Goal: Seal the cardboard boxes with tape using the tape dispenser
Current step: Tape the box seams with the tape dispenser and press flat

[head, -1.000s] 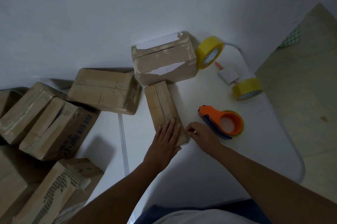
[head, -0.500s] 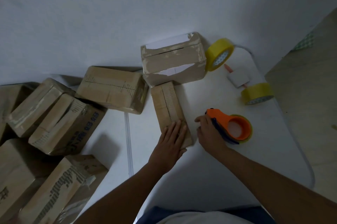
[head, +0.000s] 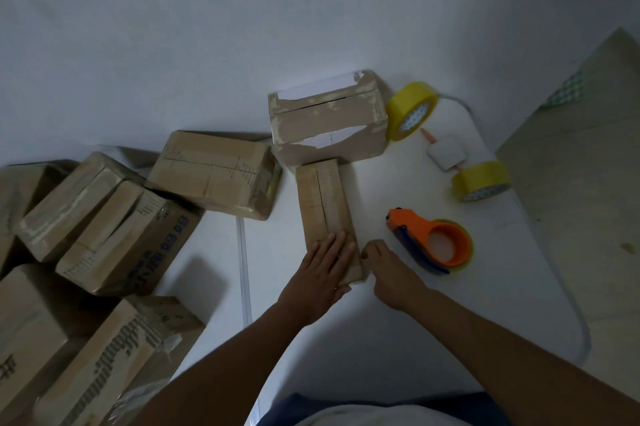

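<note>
Beside the tape dispenser (head: 434, 245), on its left, lies the narrow box (head: 327, 214); the left hand (head: 323, 273) presses flat on its near end, while the right hand (head: 389, 269), loosely curled and holding nothing, rests between them. Keep the flaps pinned shut, then start tape at 1 end.

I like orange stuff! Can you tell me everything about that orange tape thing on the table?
The orange tape dispenser looks like plastic: a round ring with a pointed nose aimed up-left and a dark blue strip along its lower edge. A roll of yellowish tape sits around the ring. It lies flat on the white table, right of the small cardboard box. Nothing holds it; the right hand is just beside it, apart.
</note>
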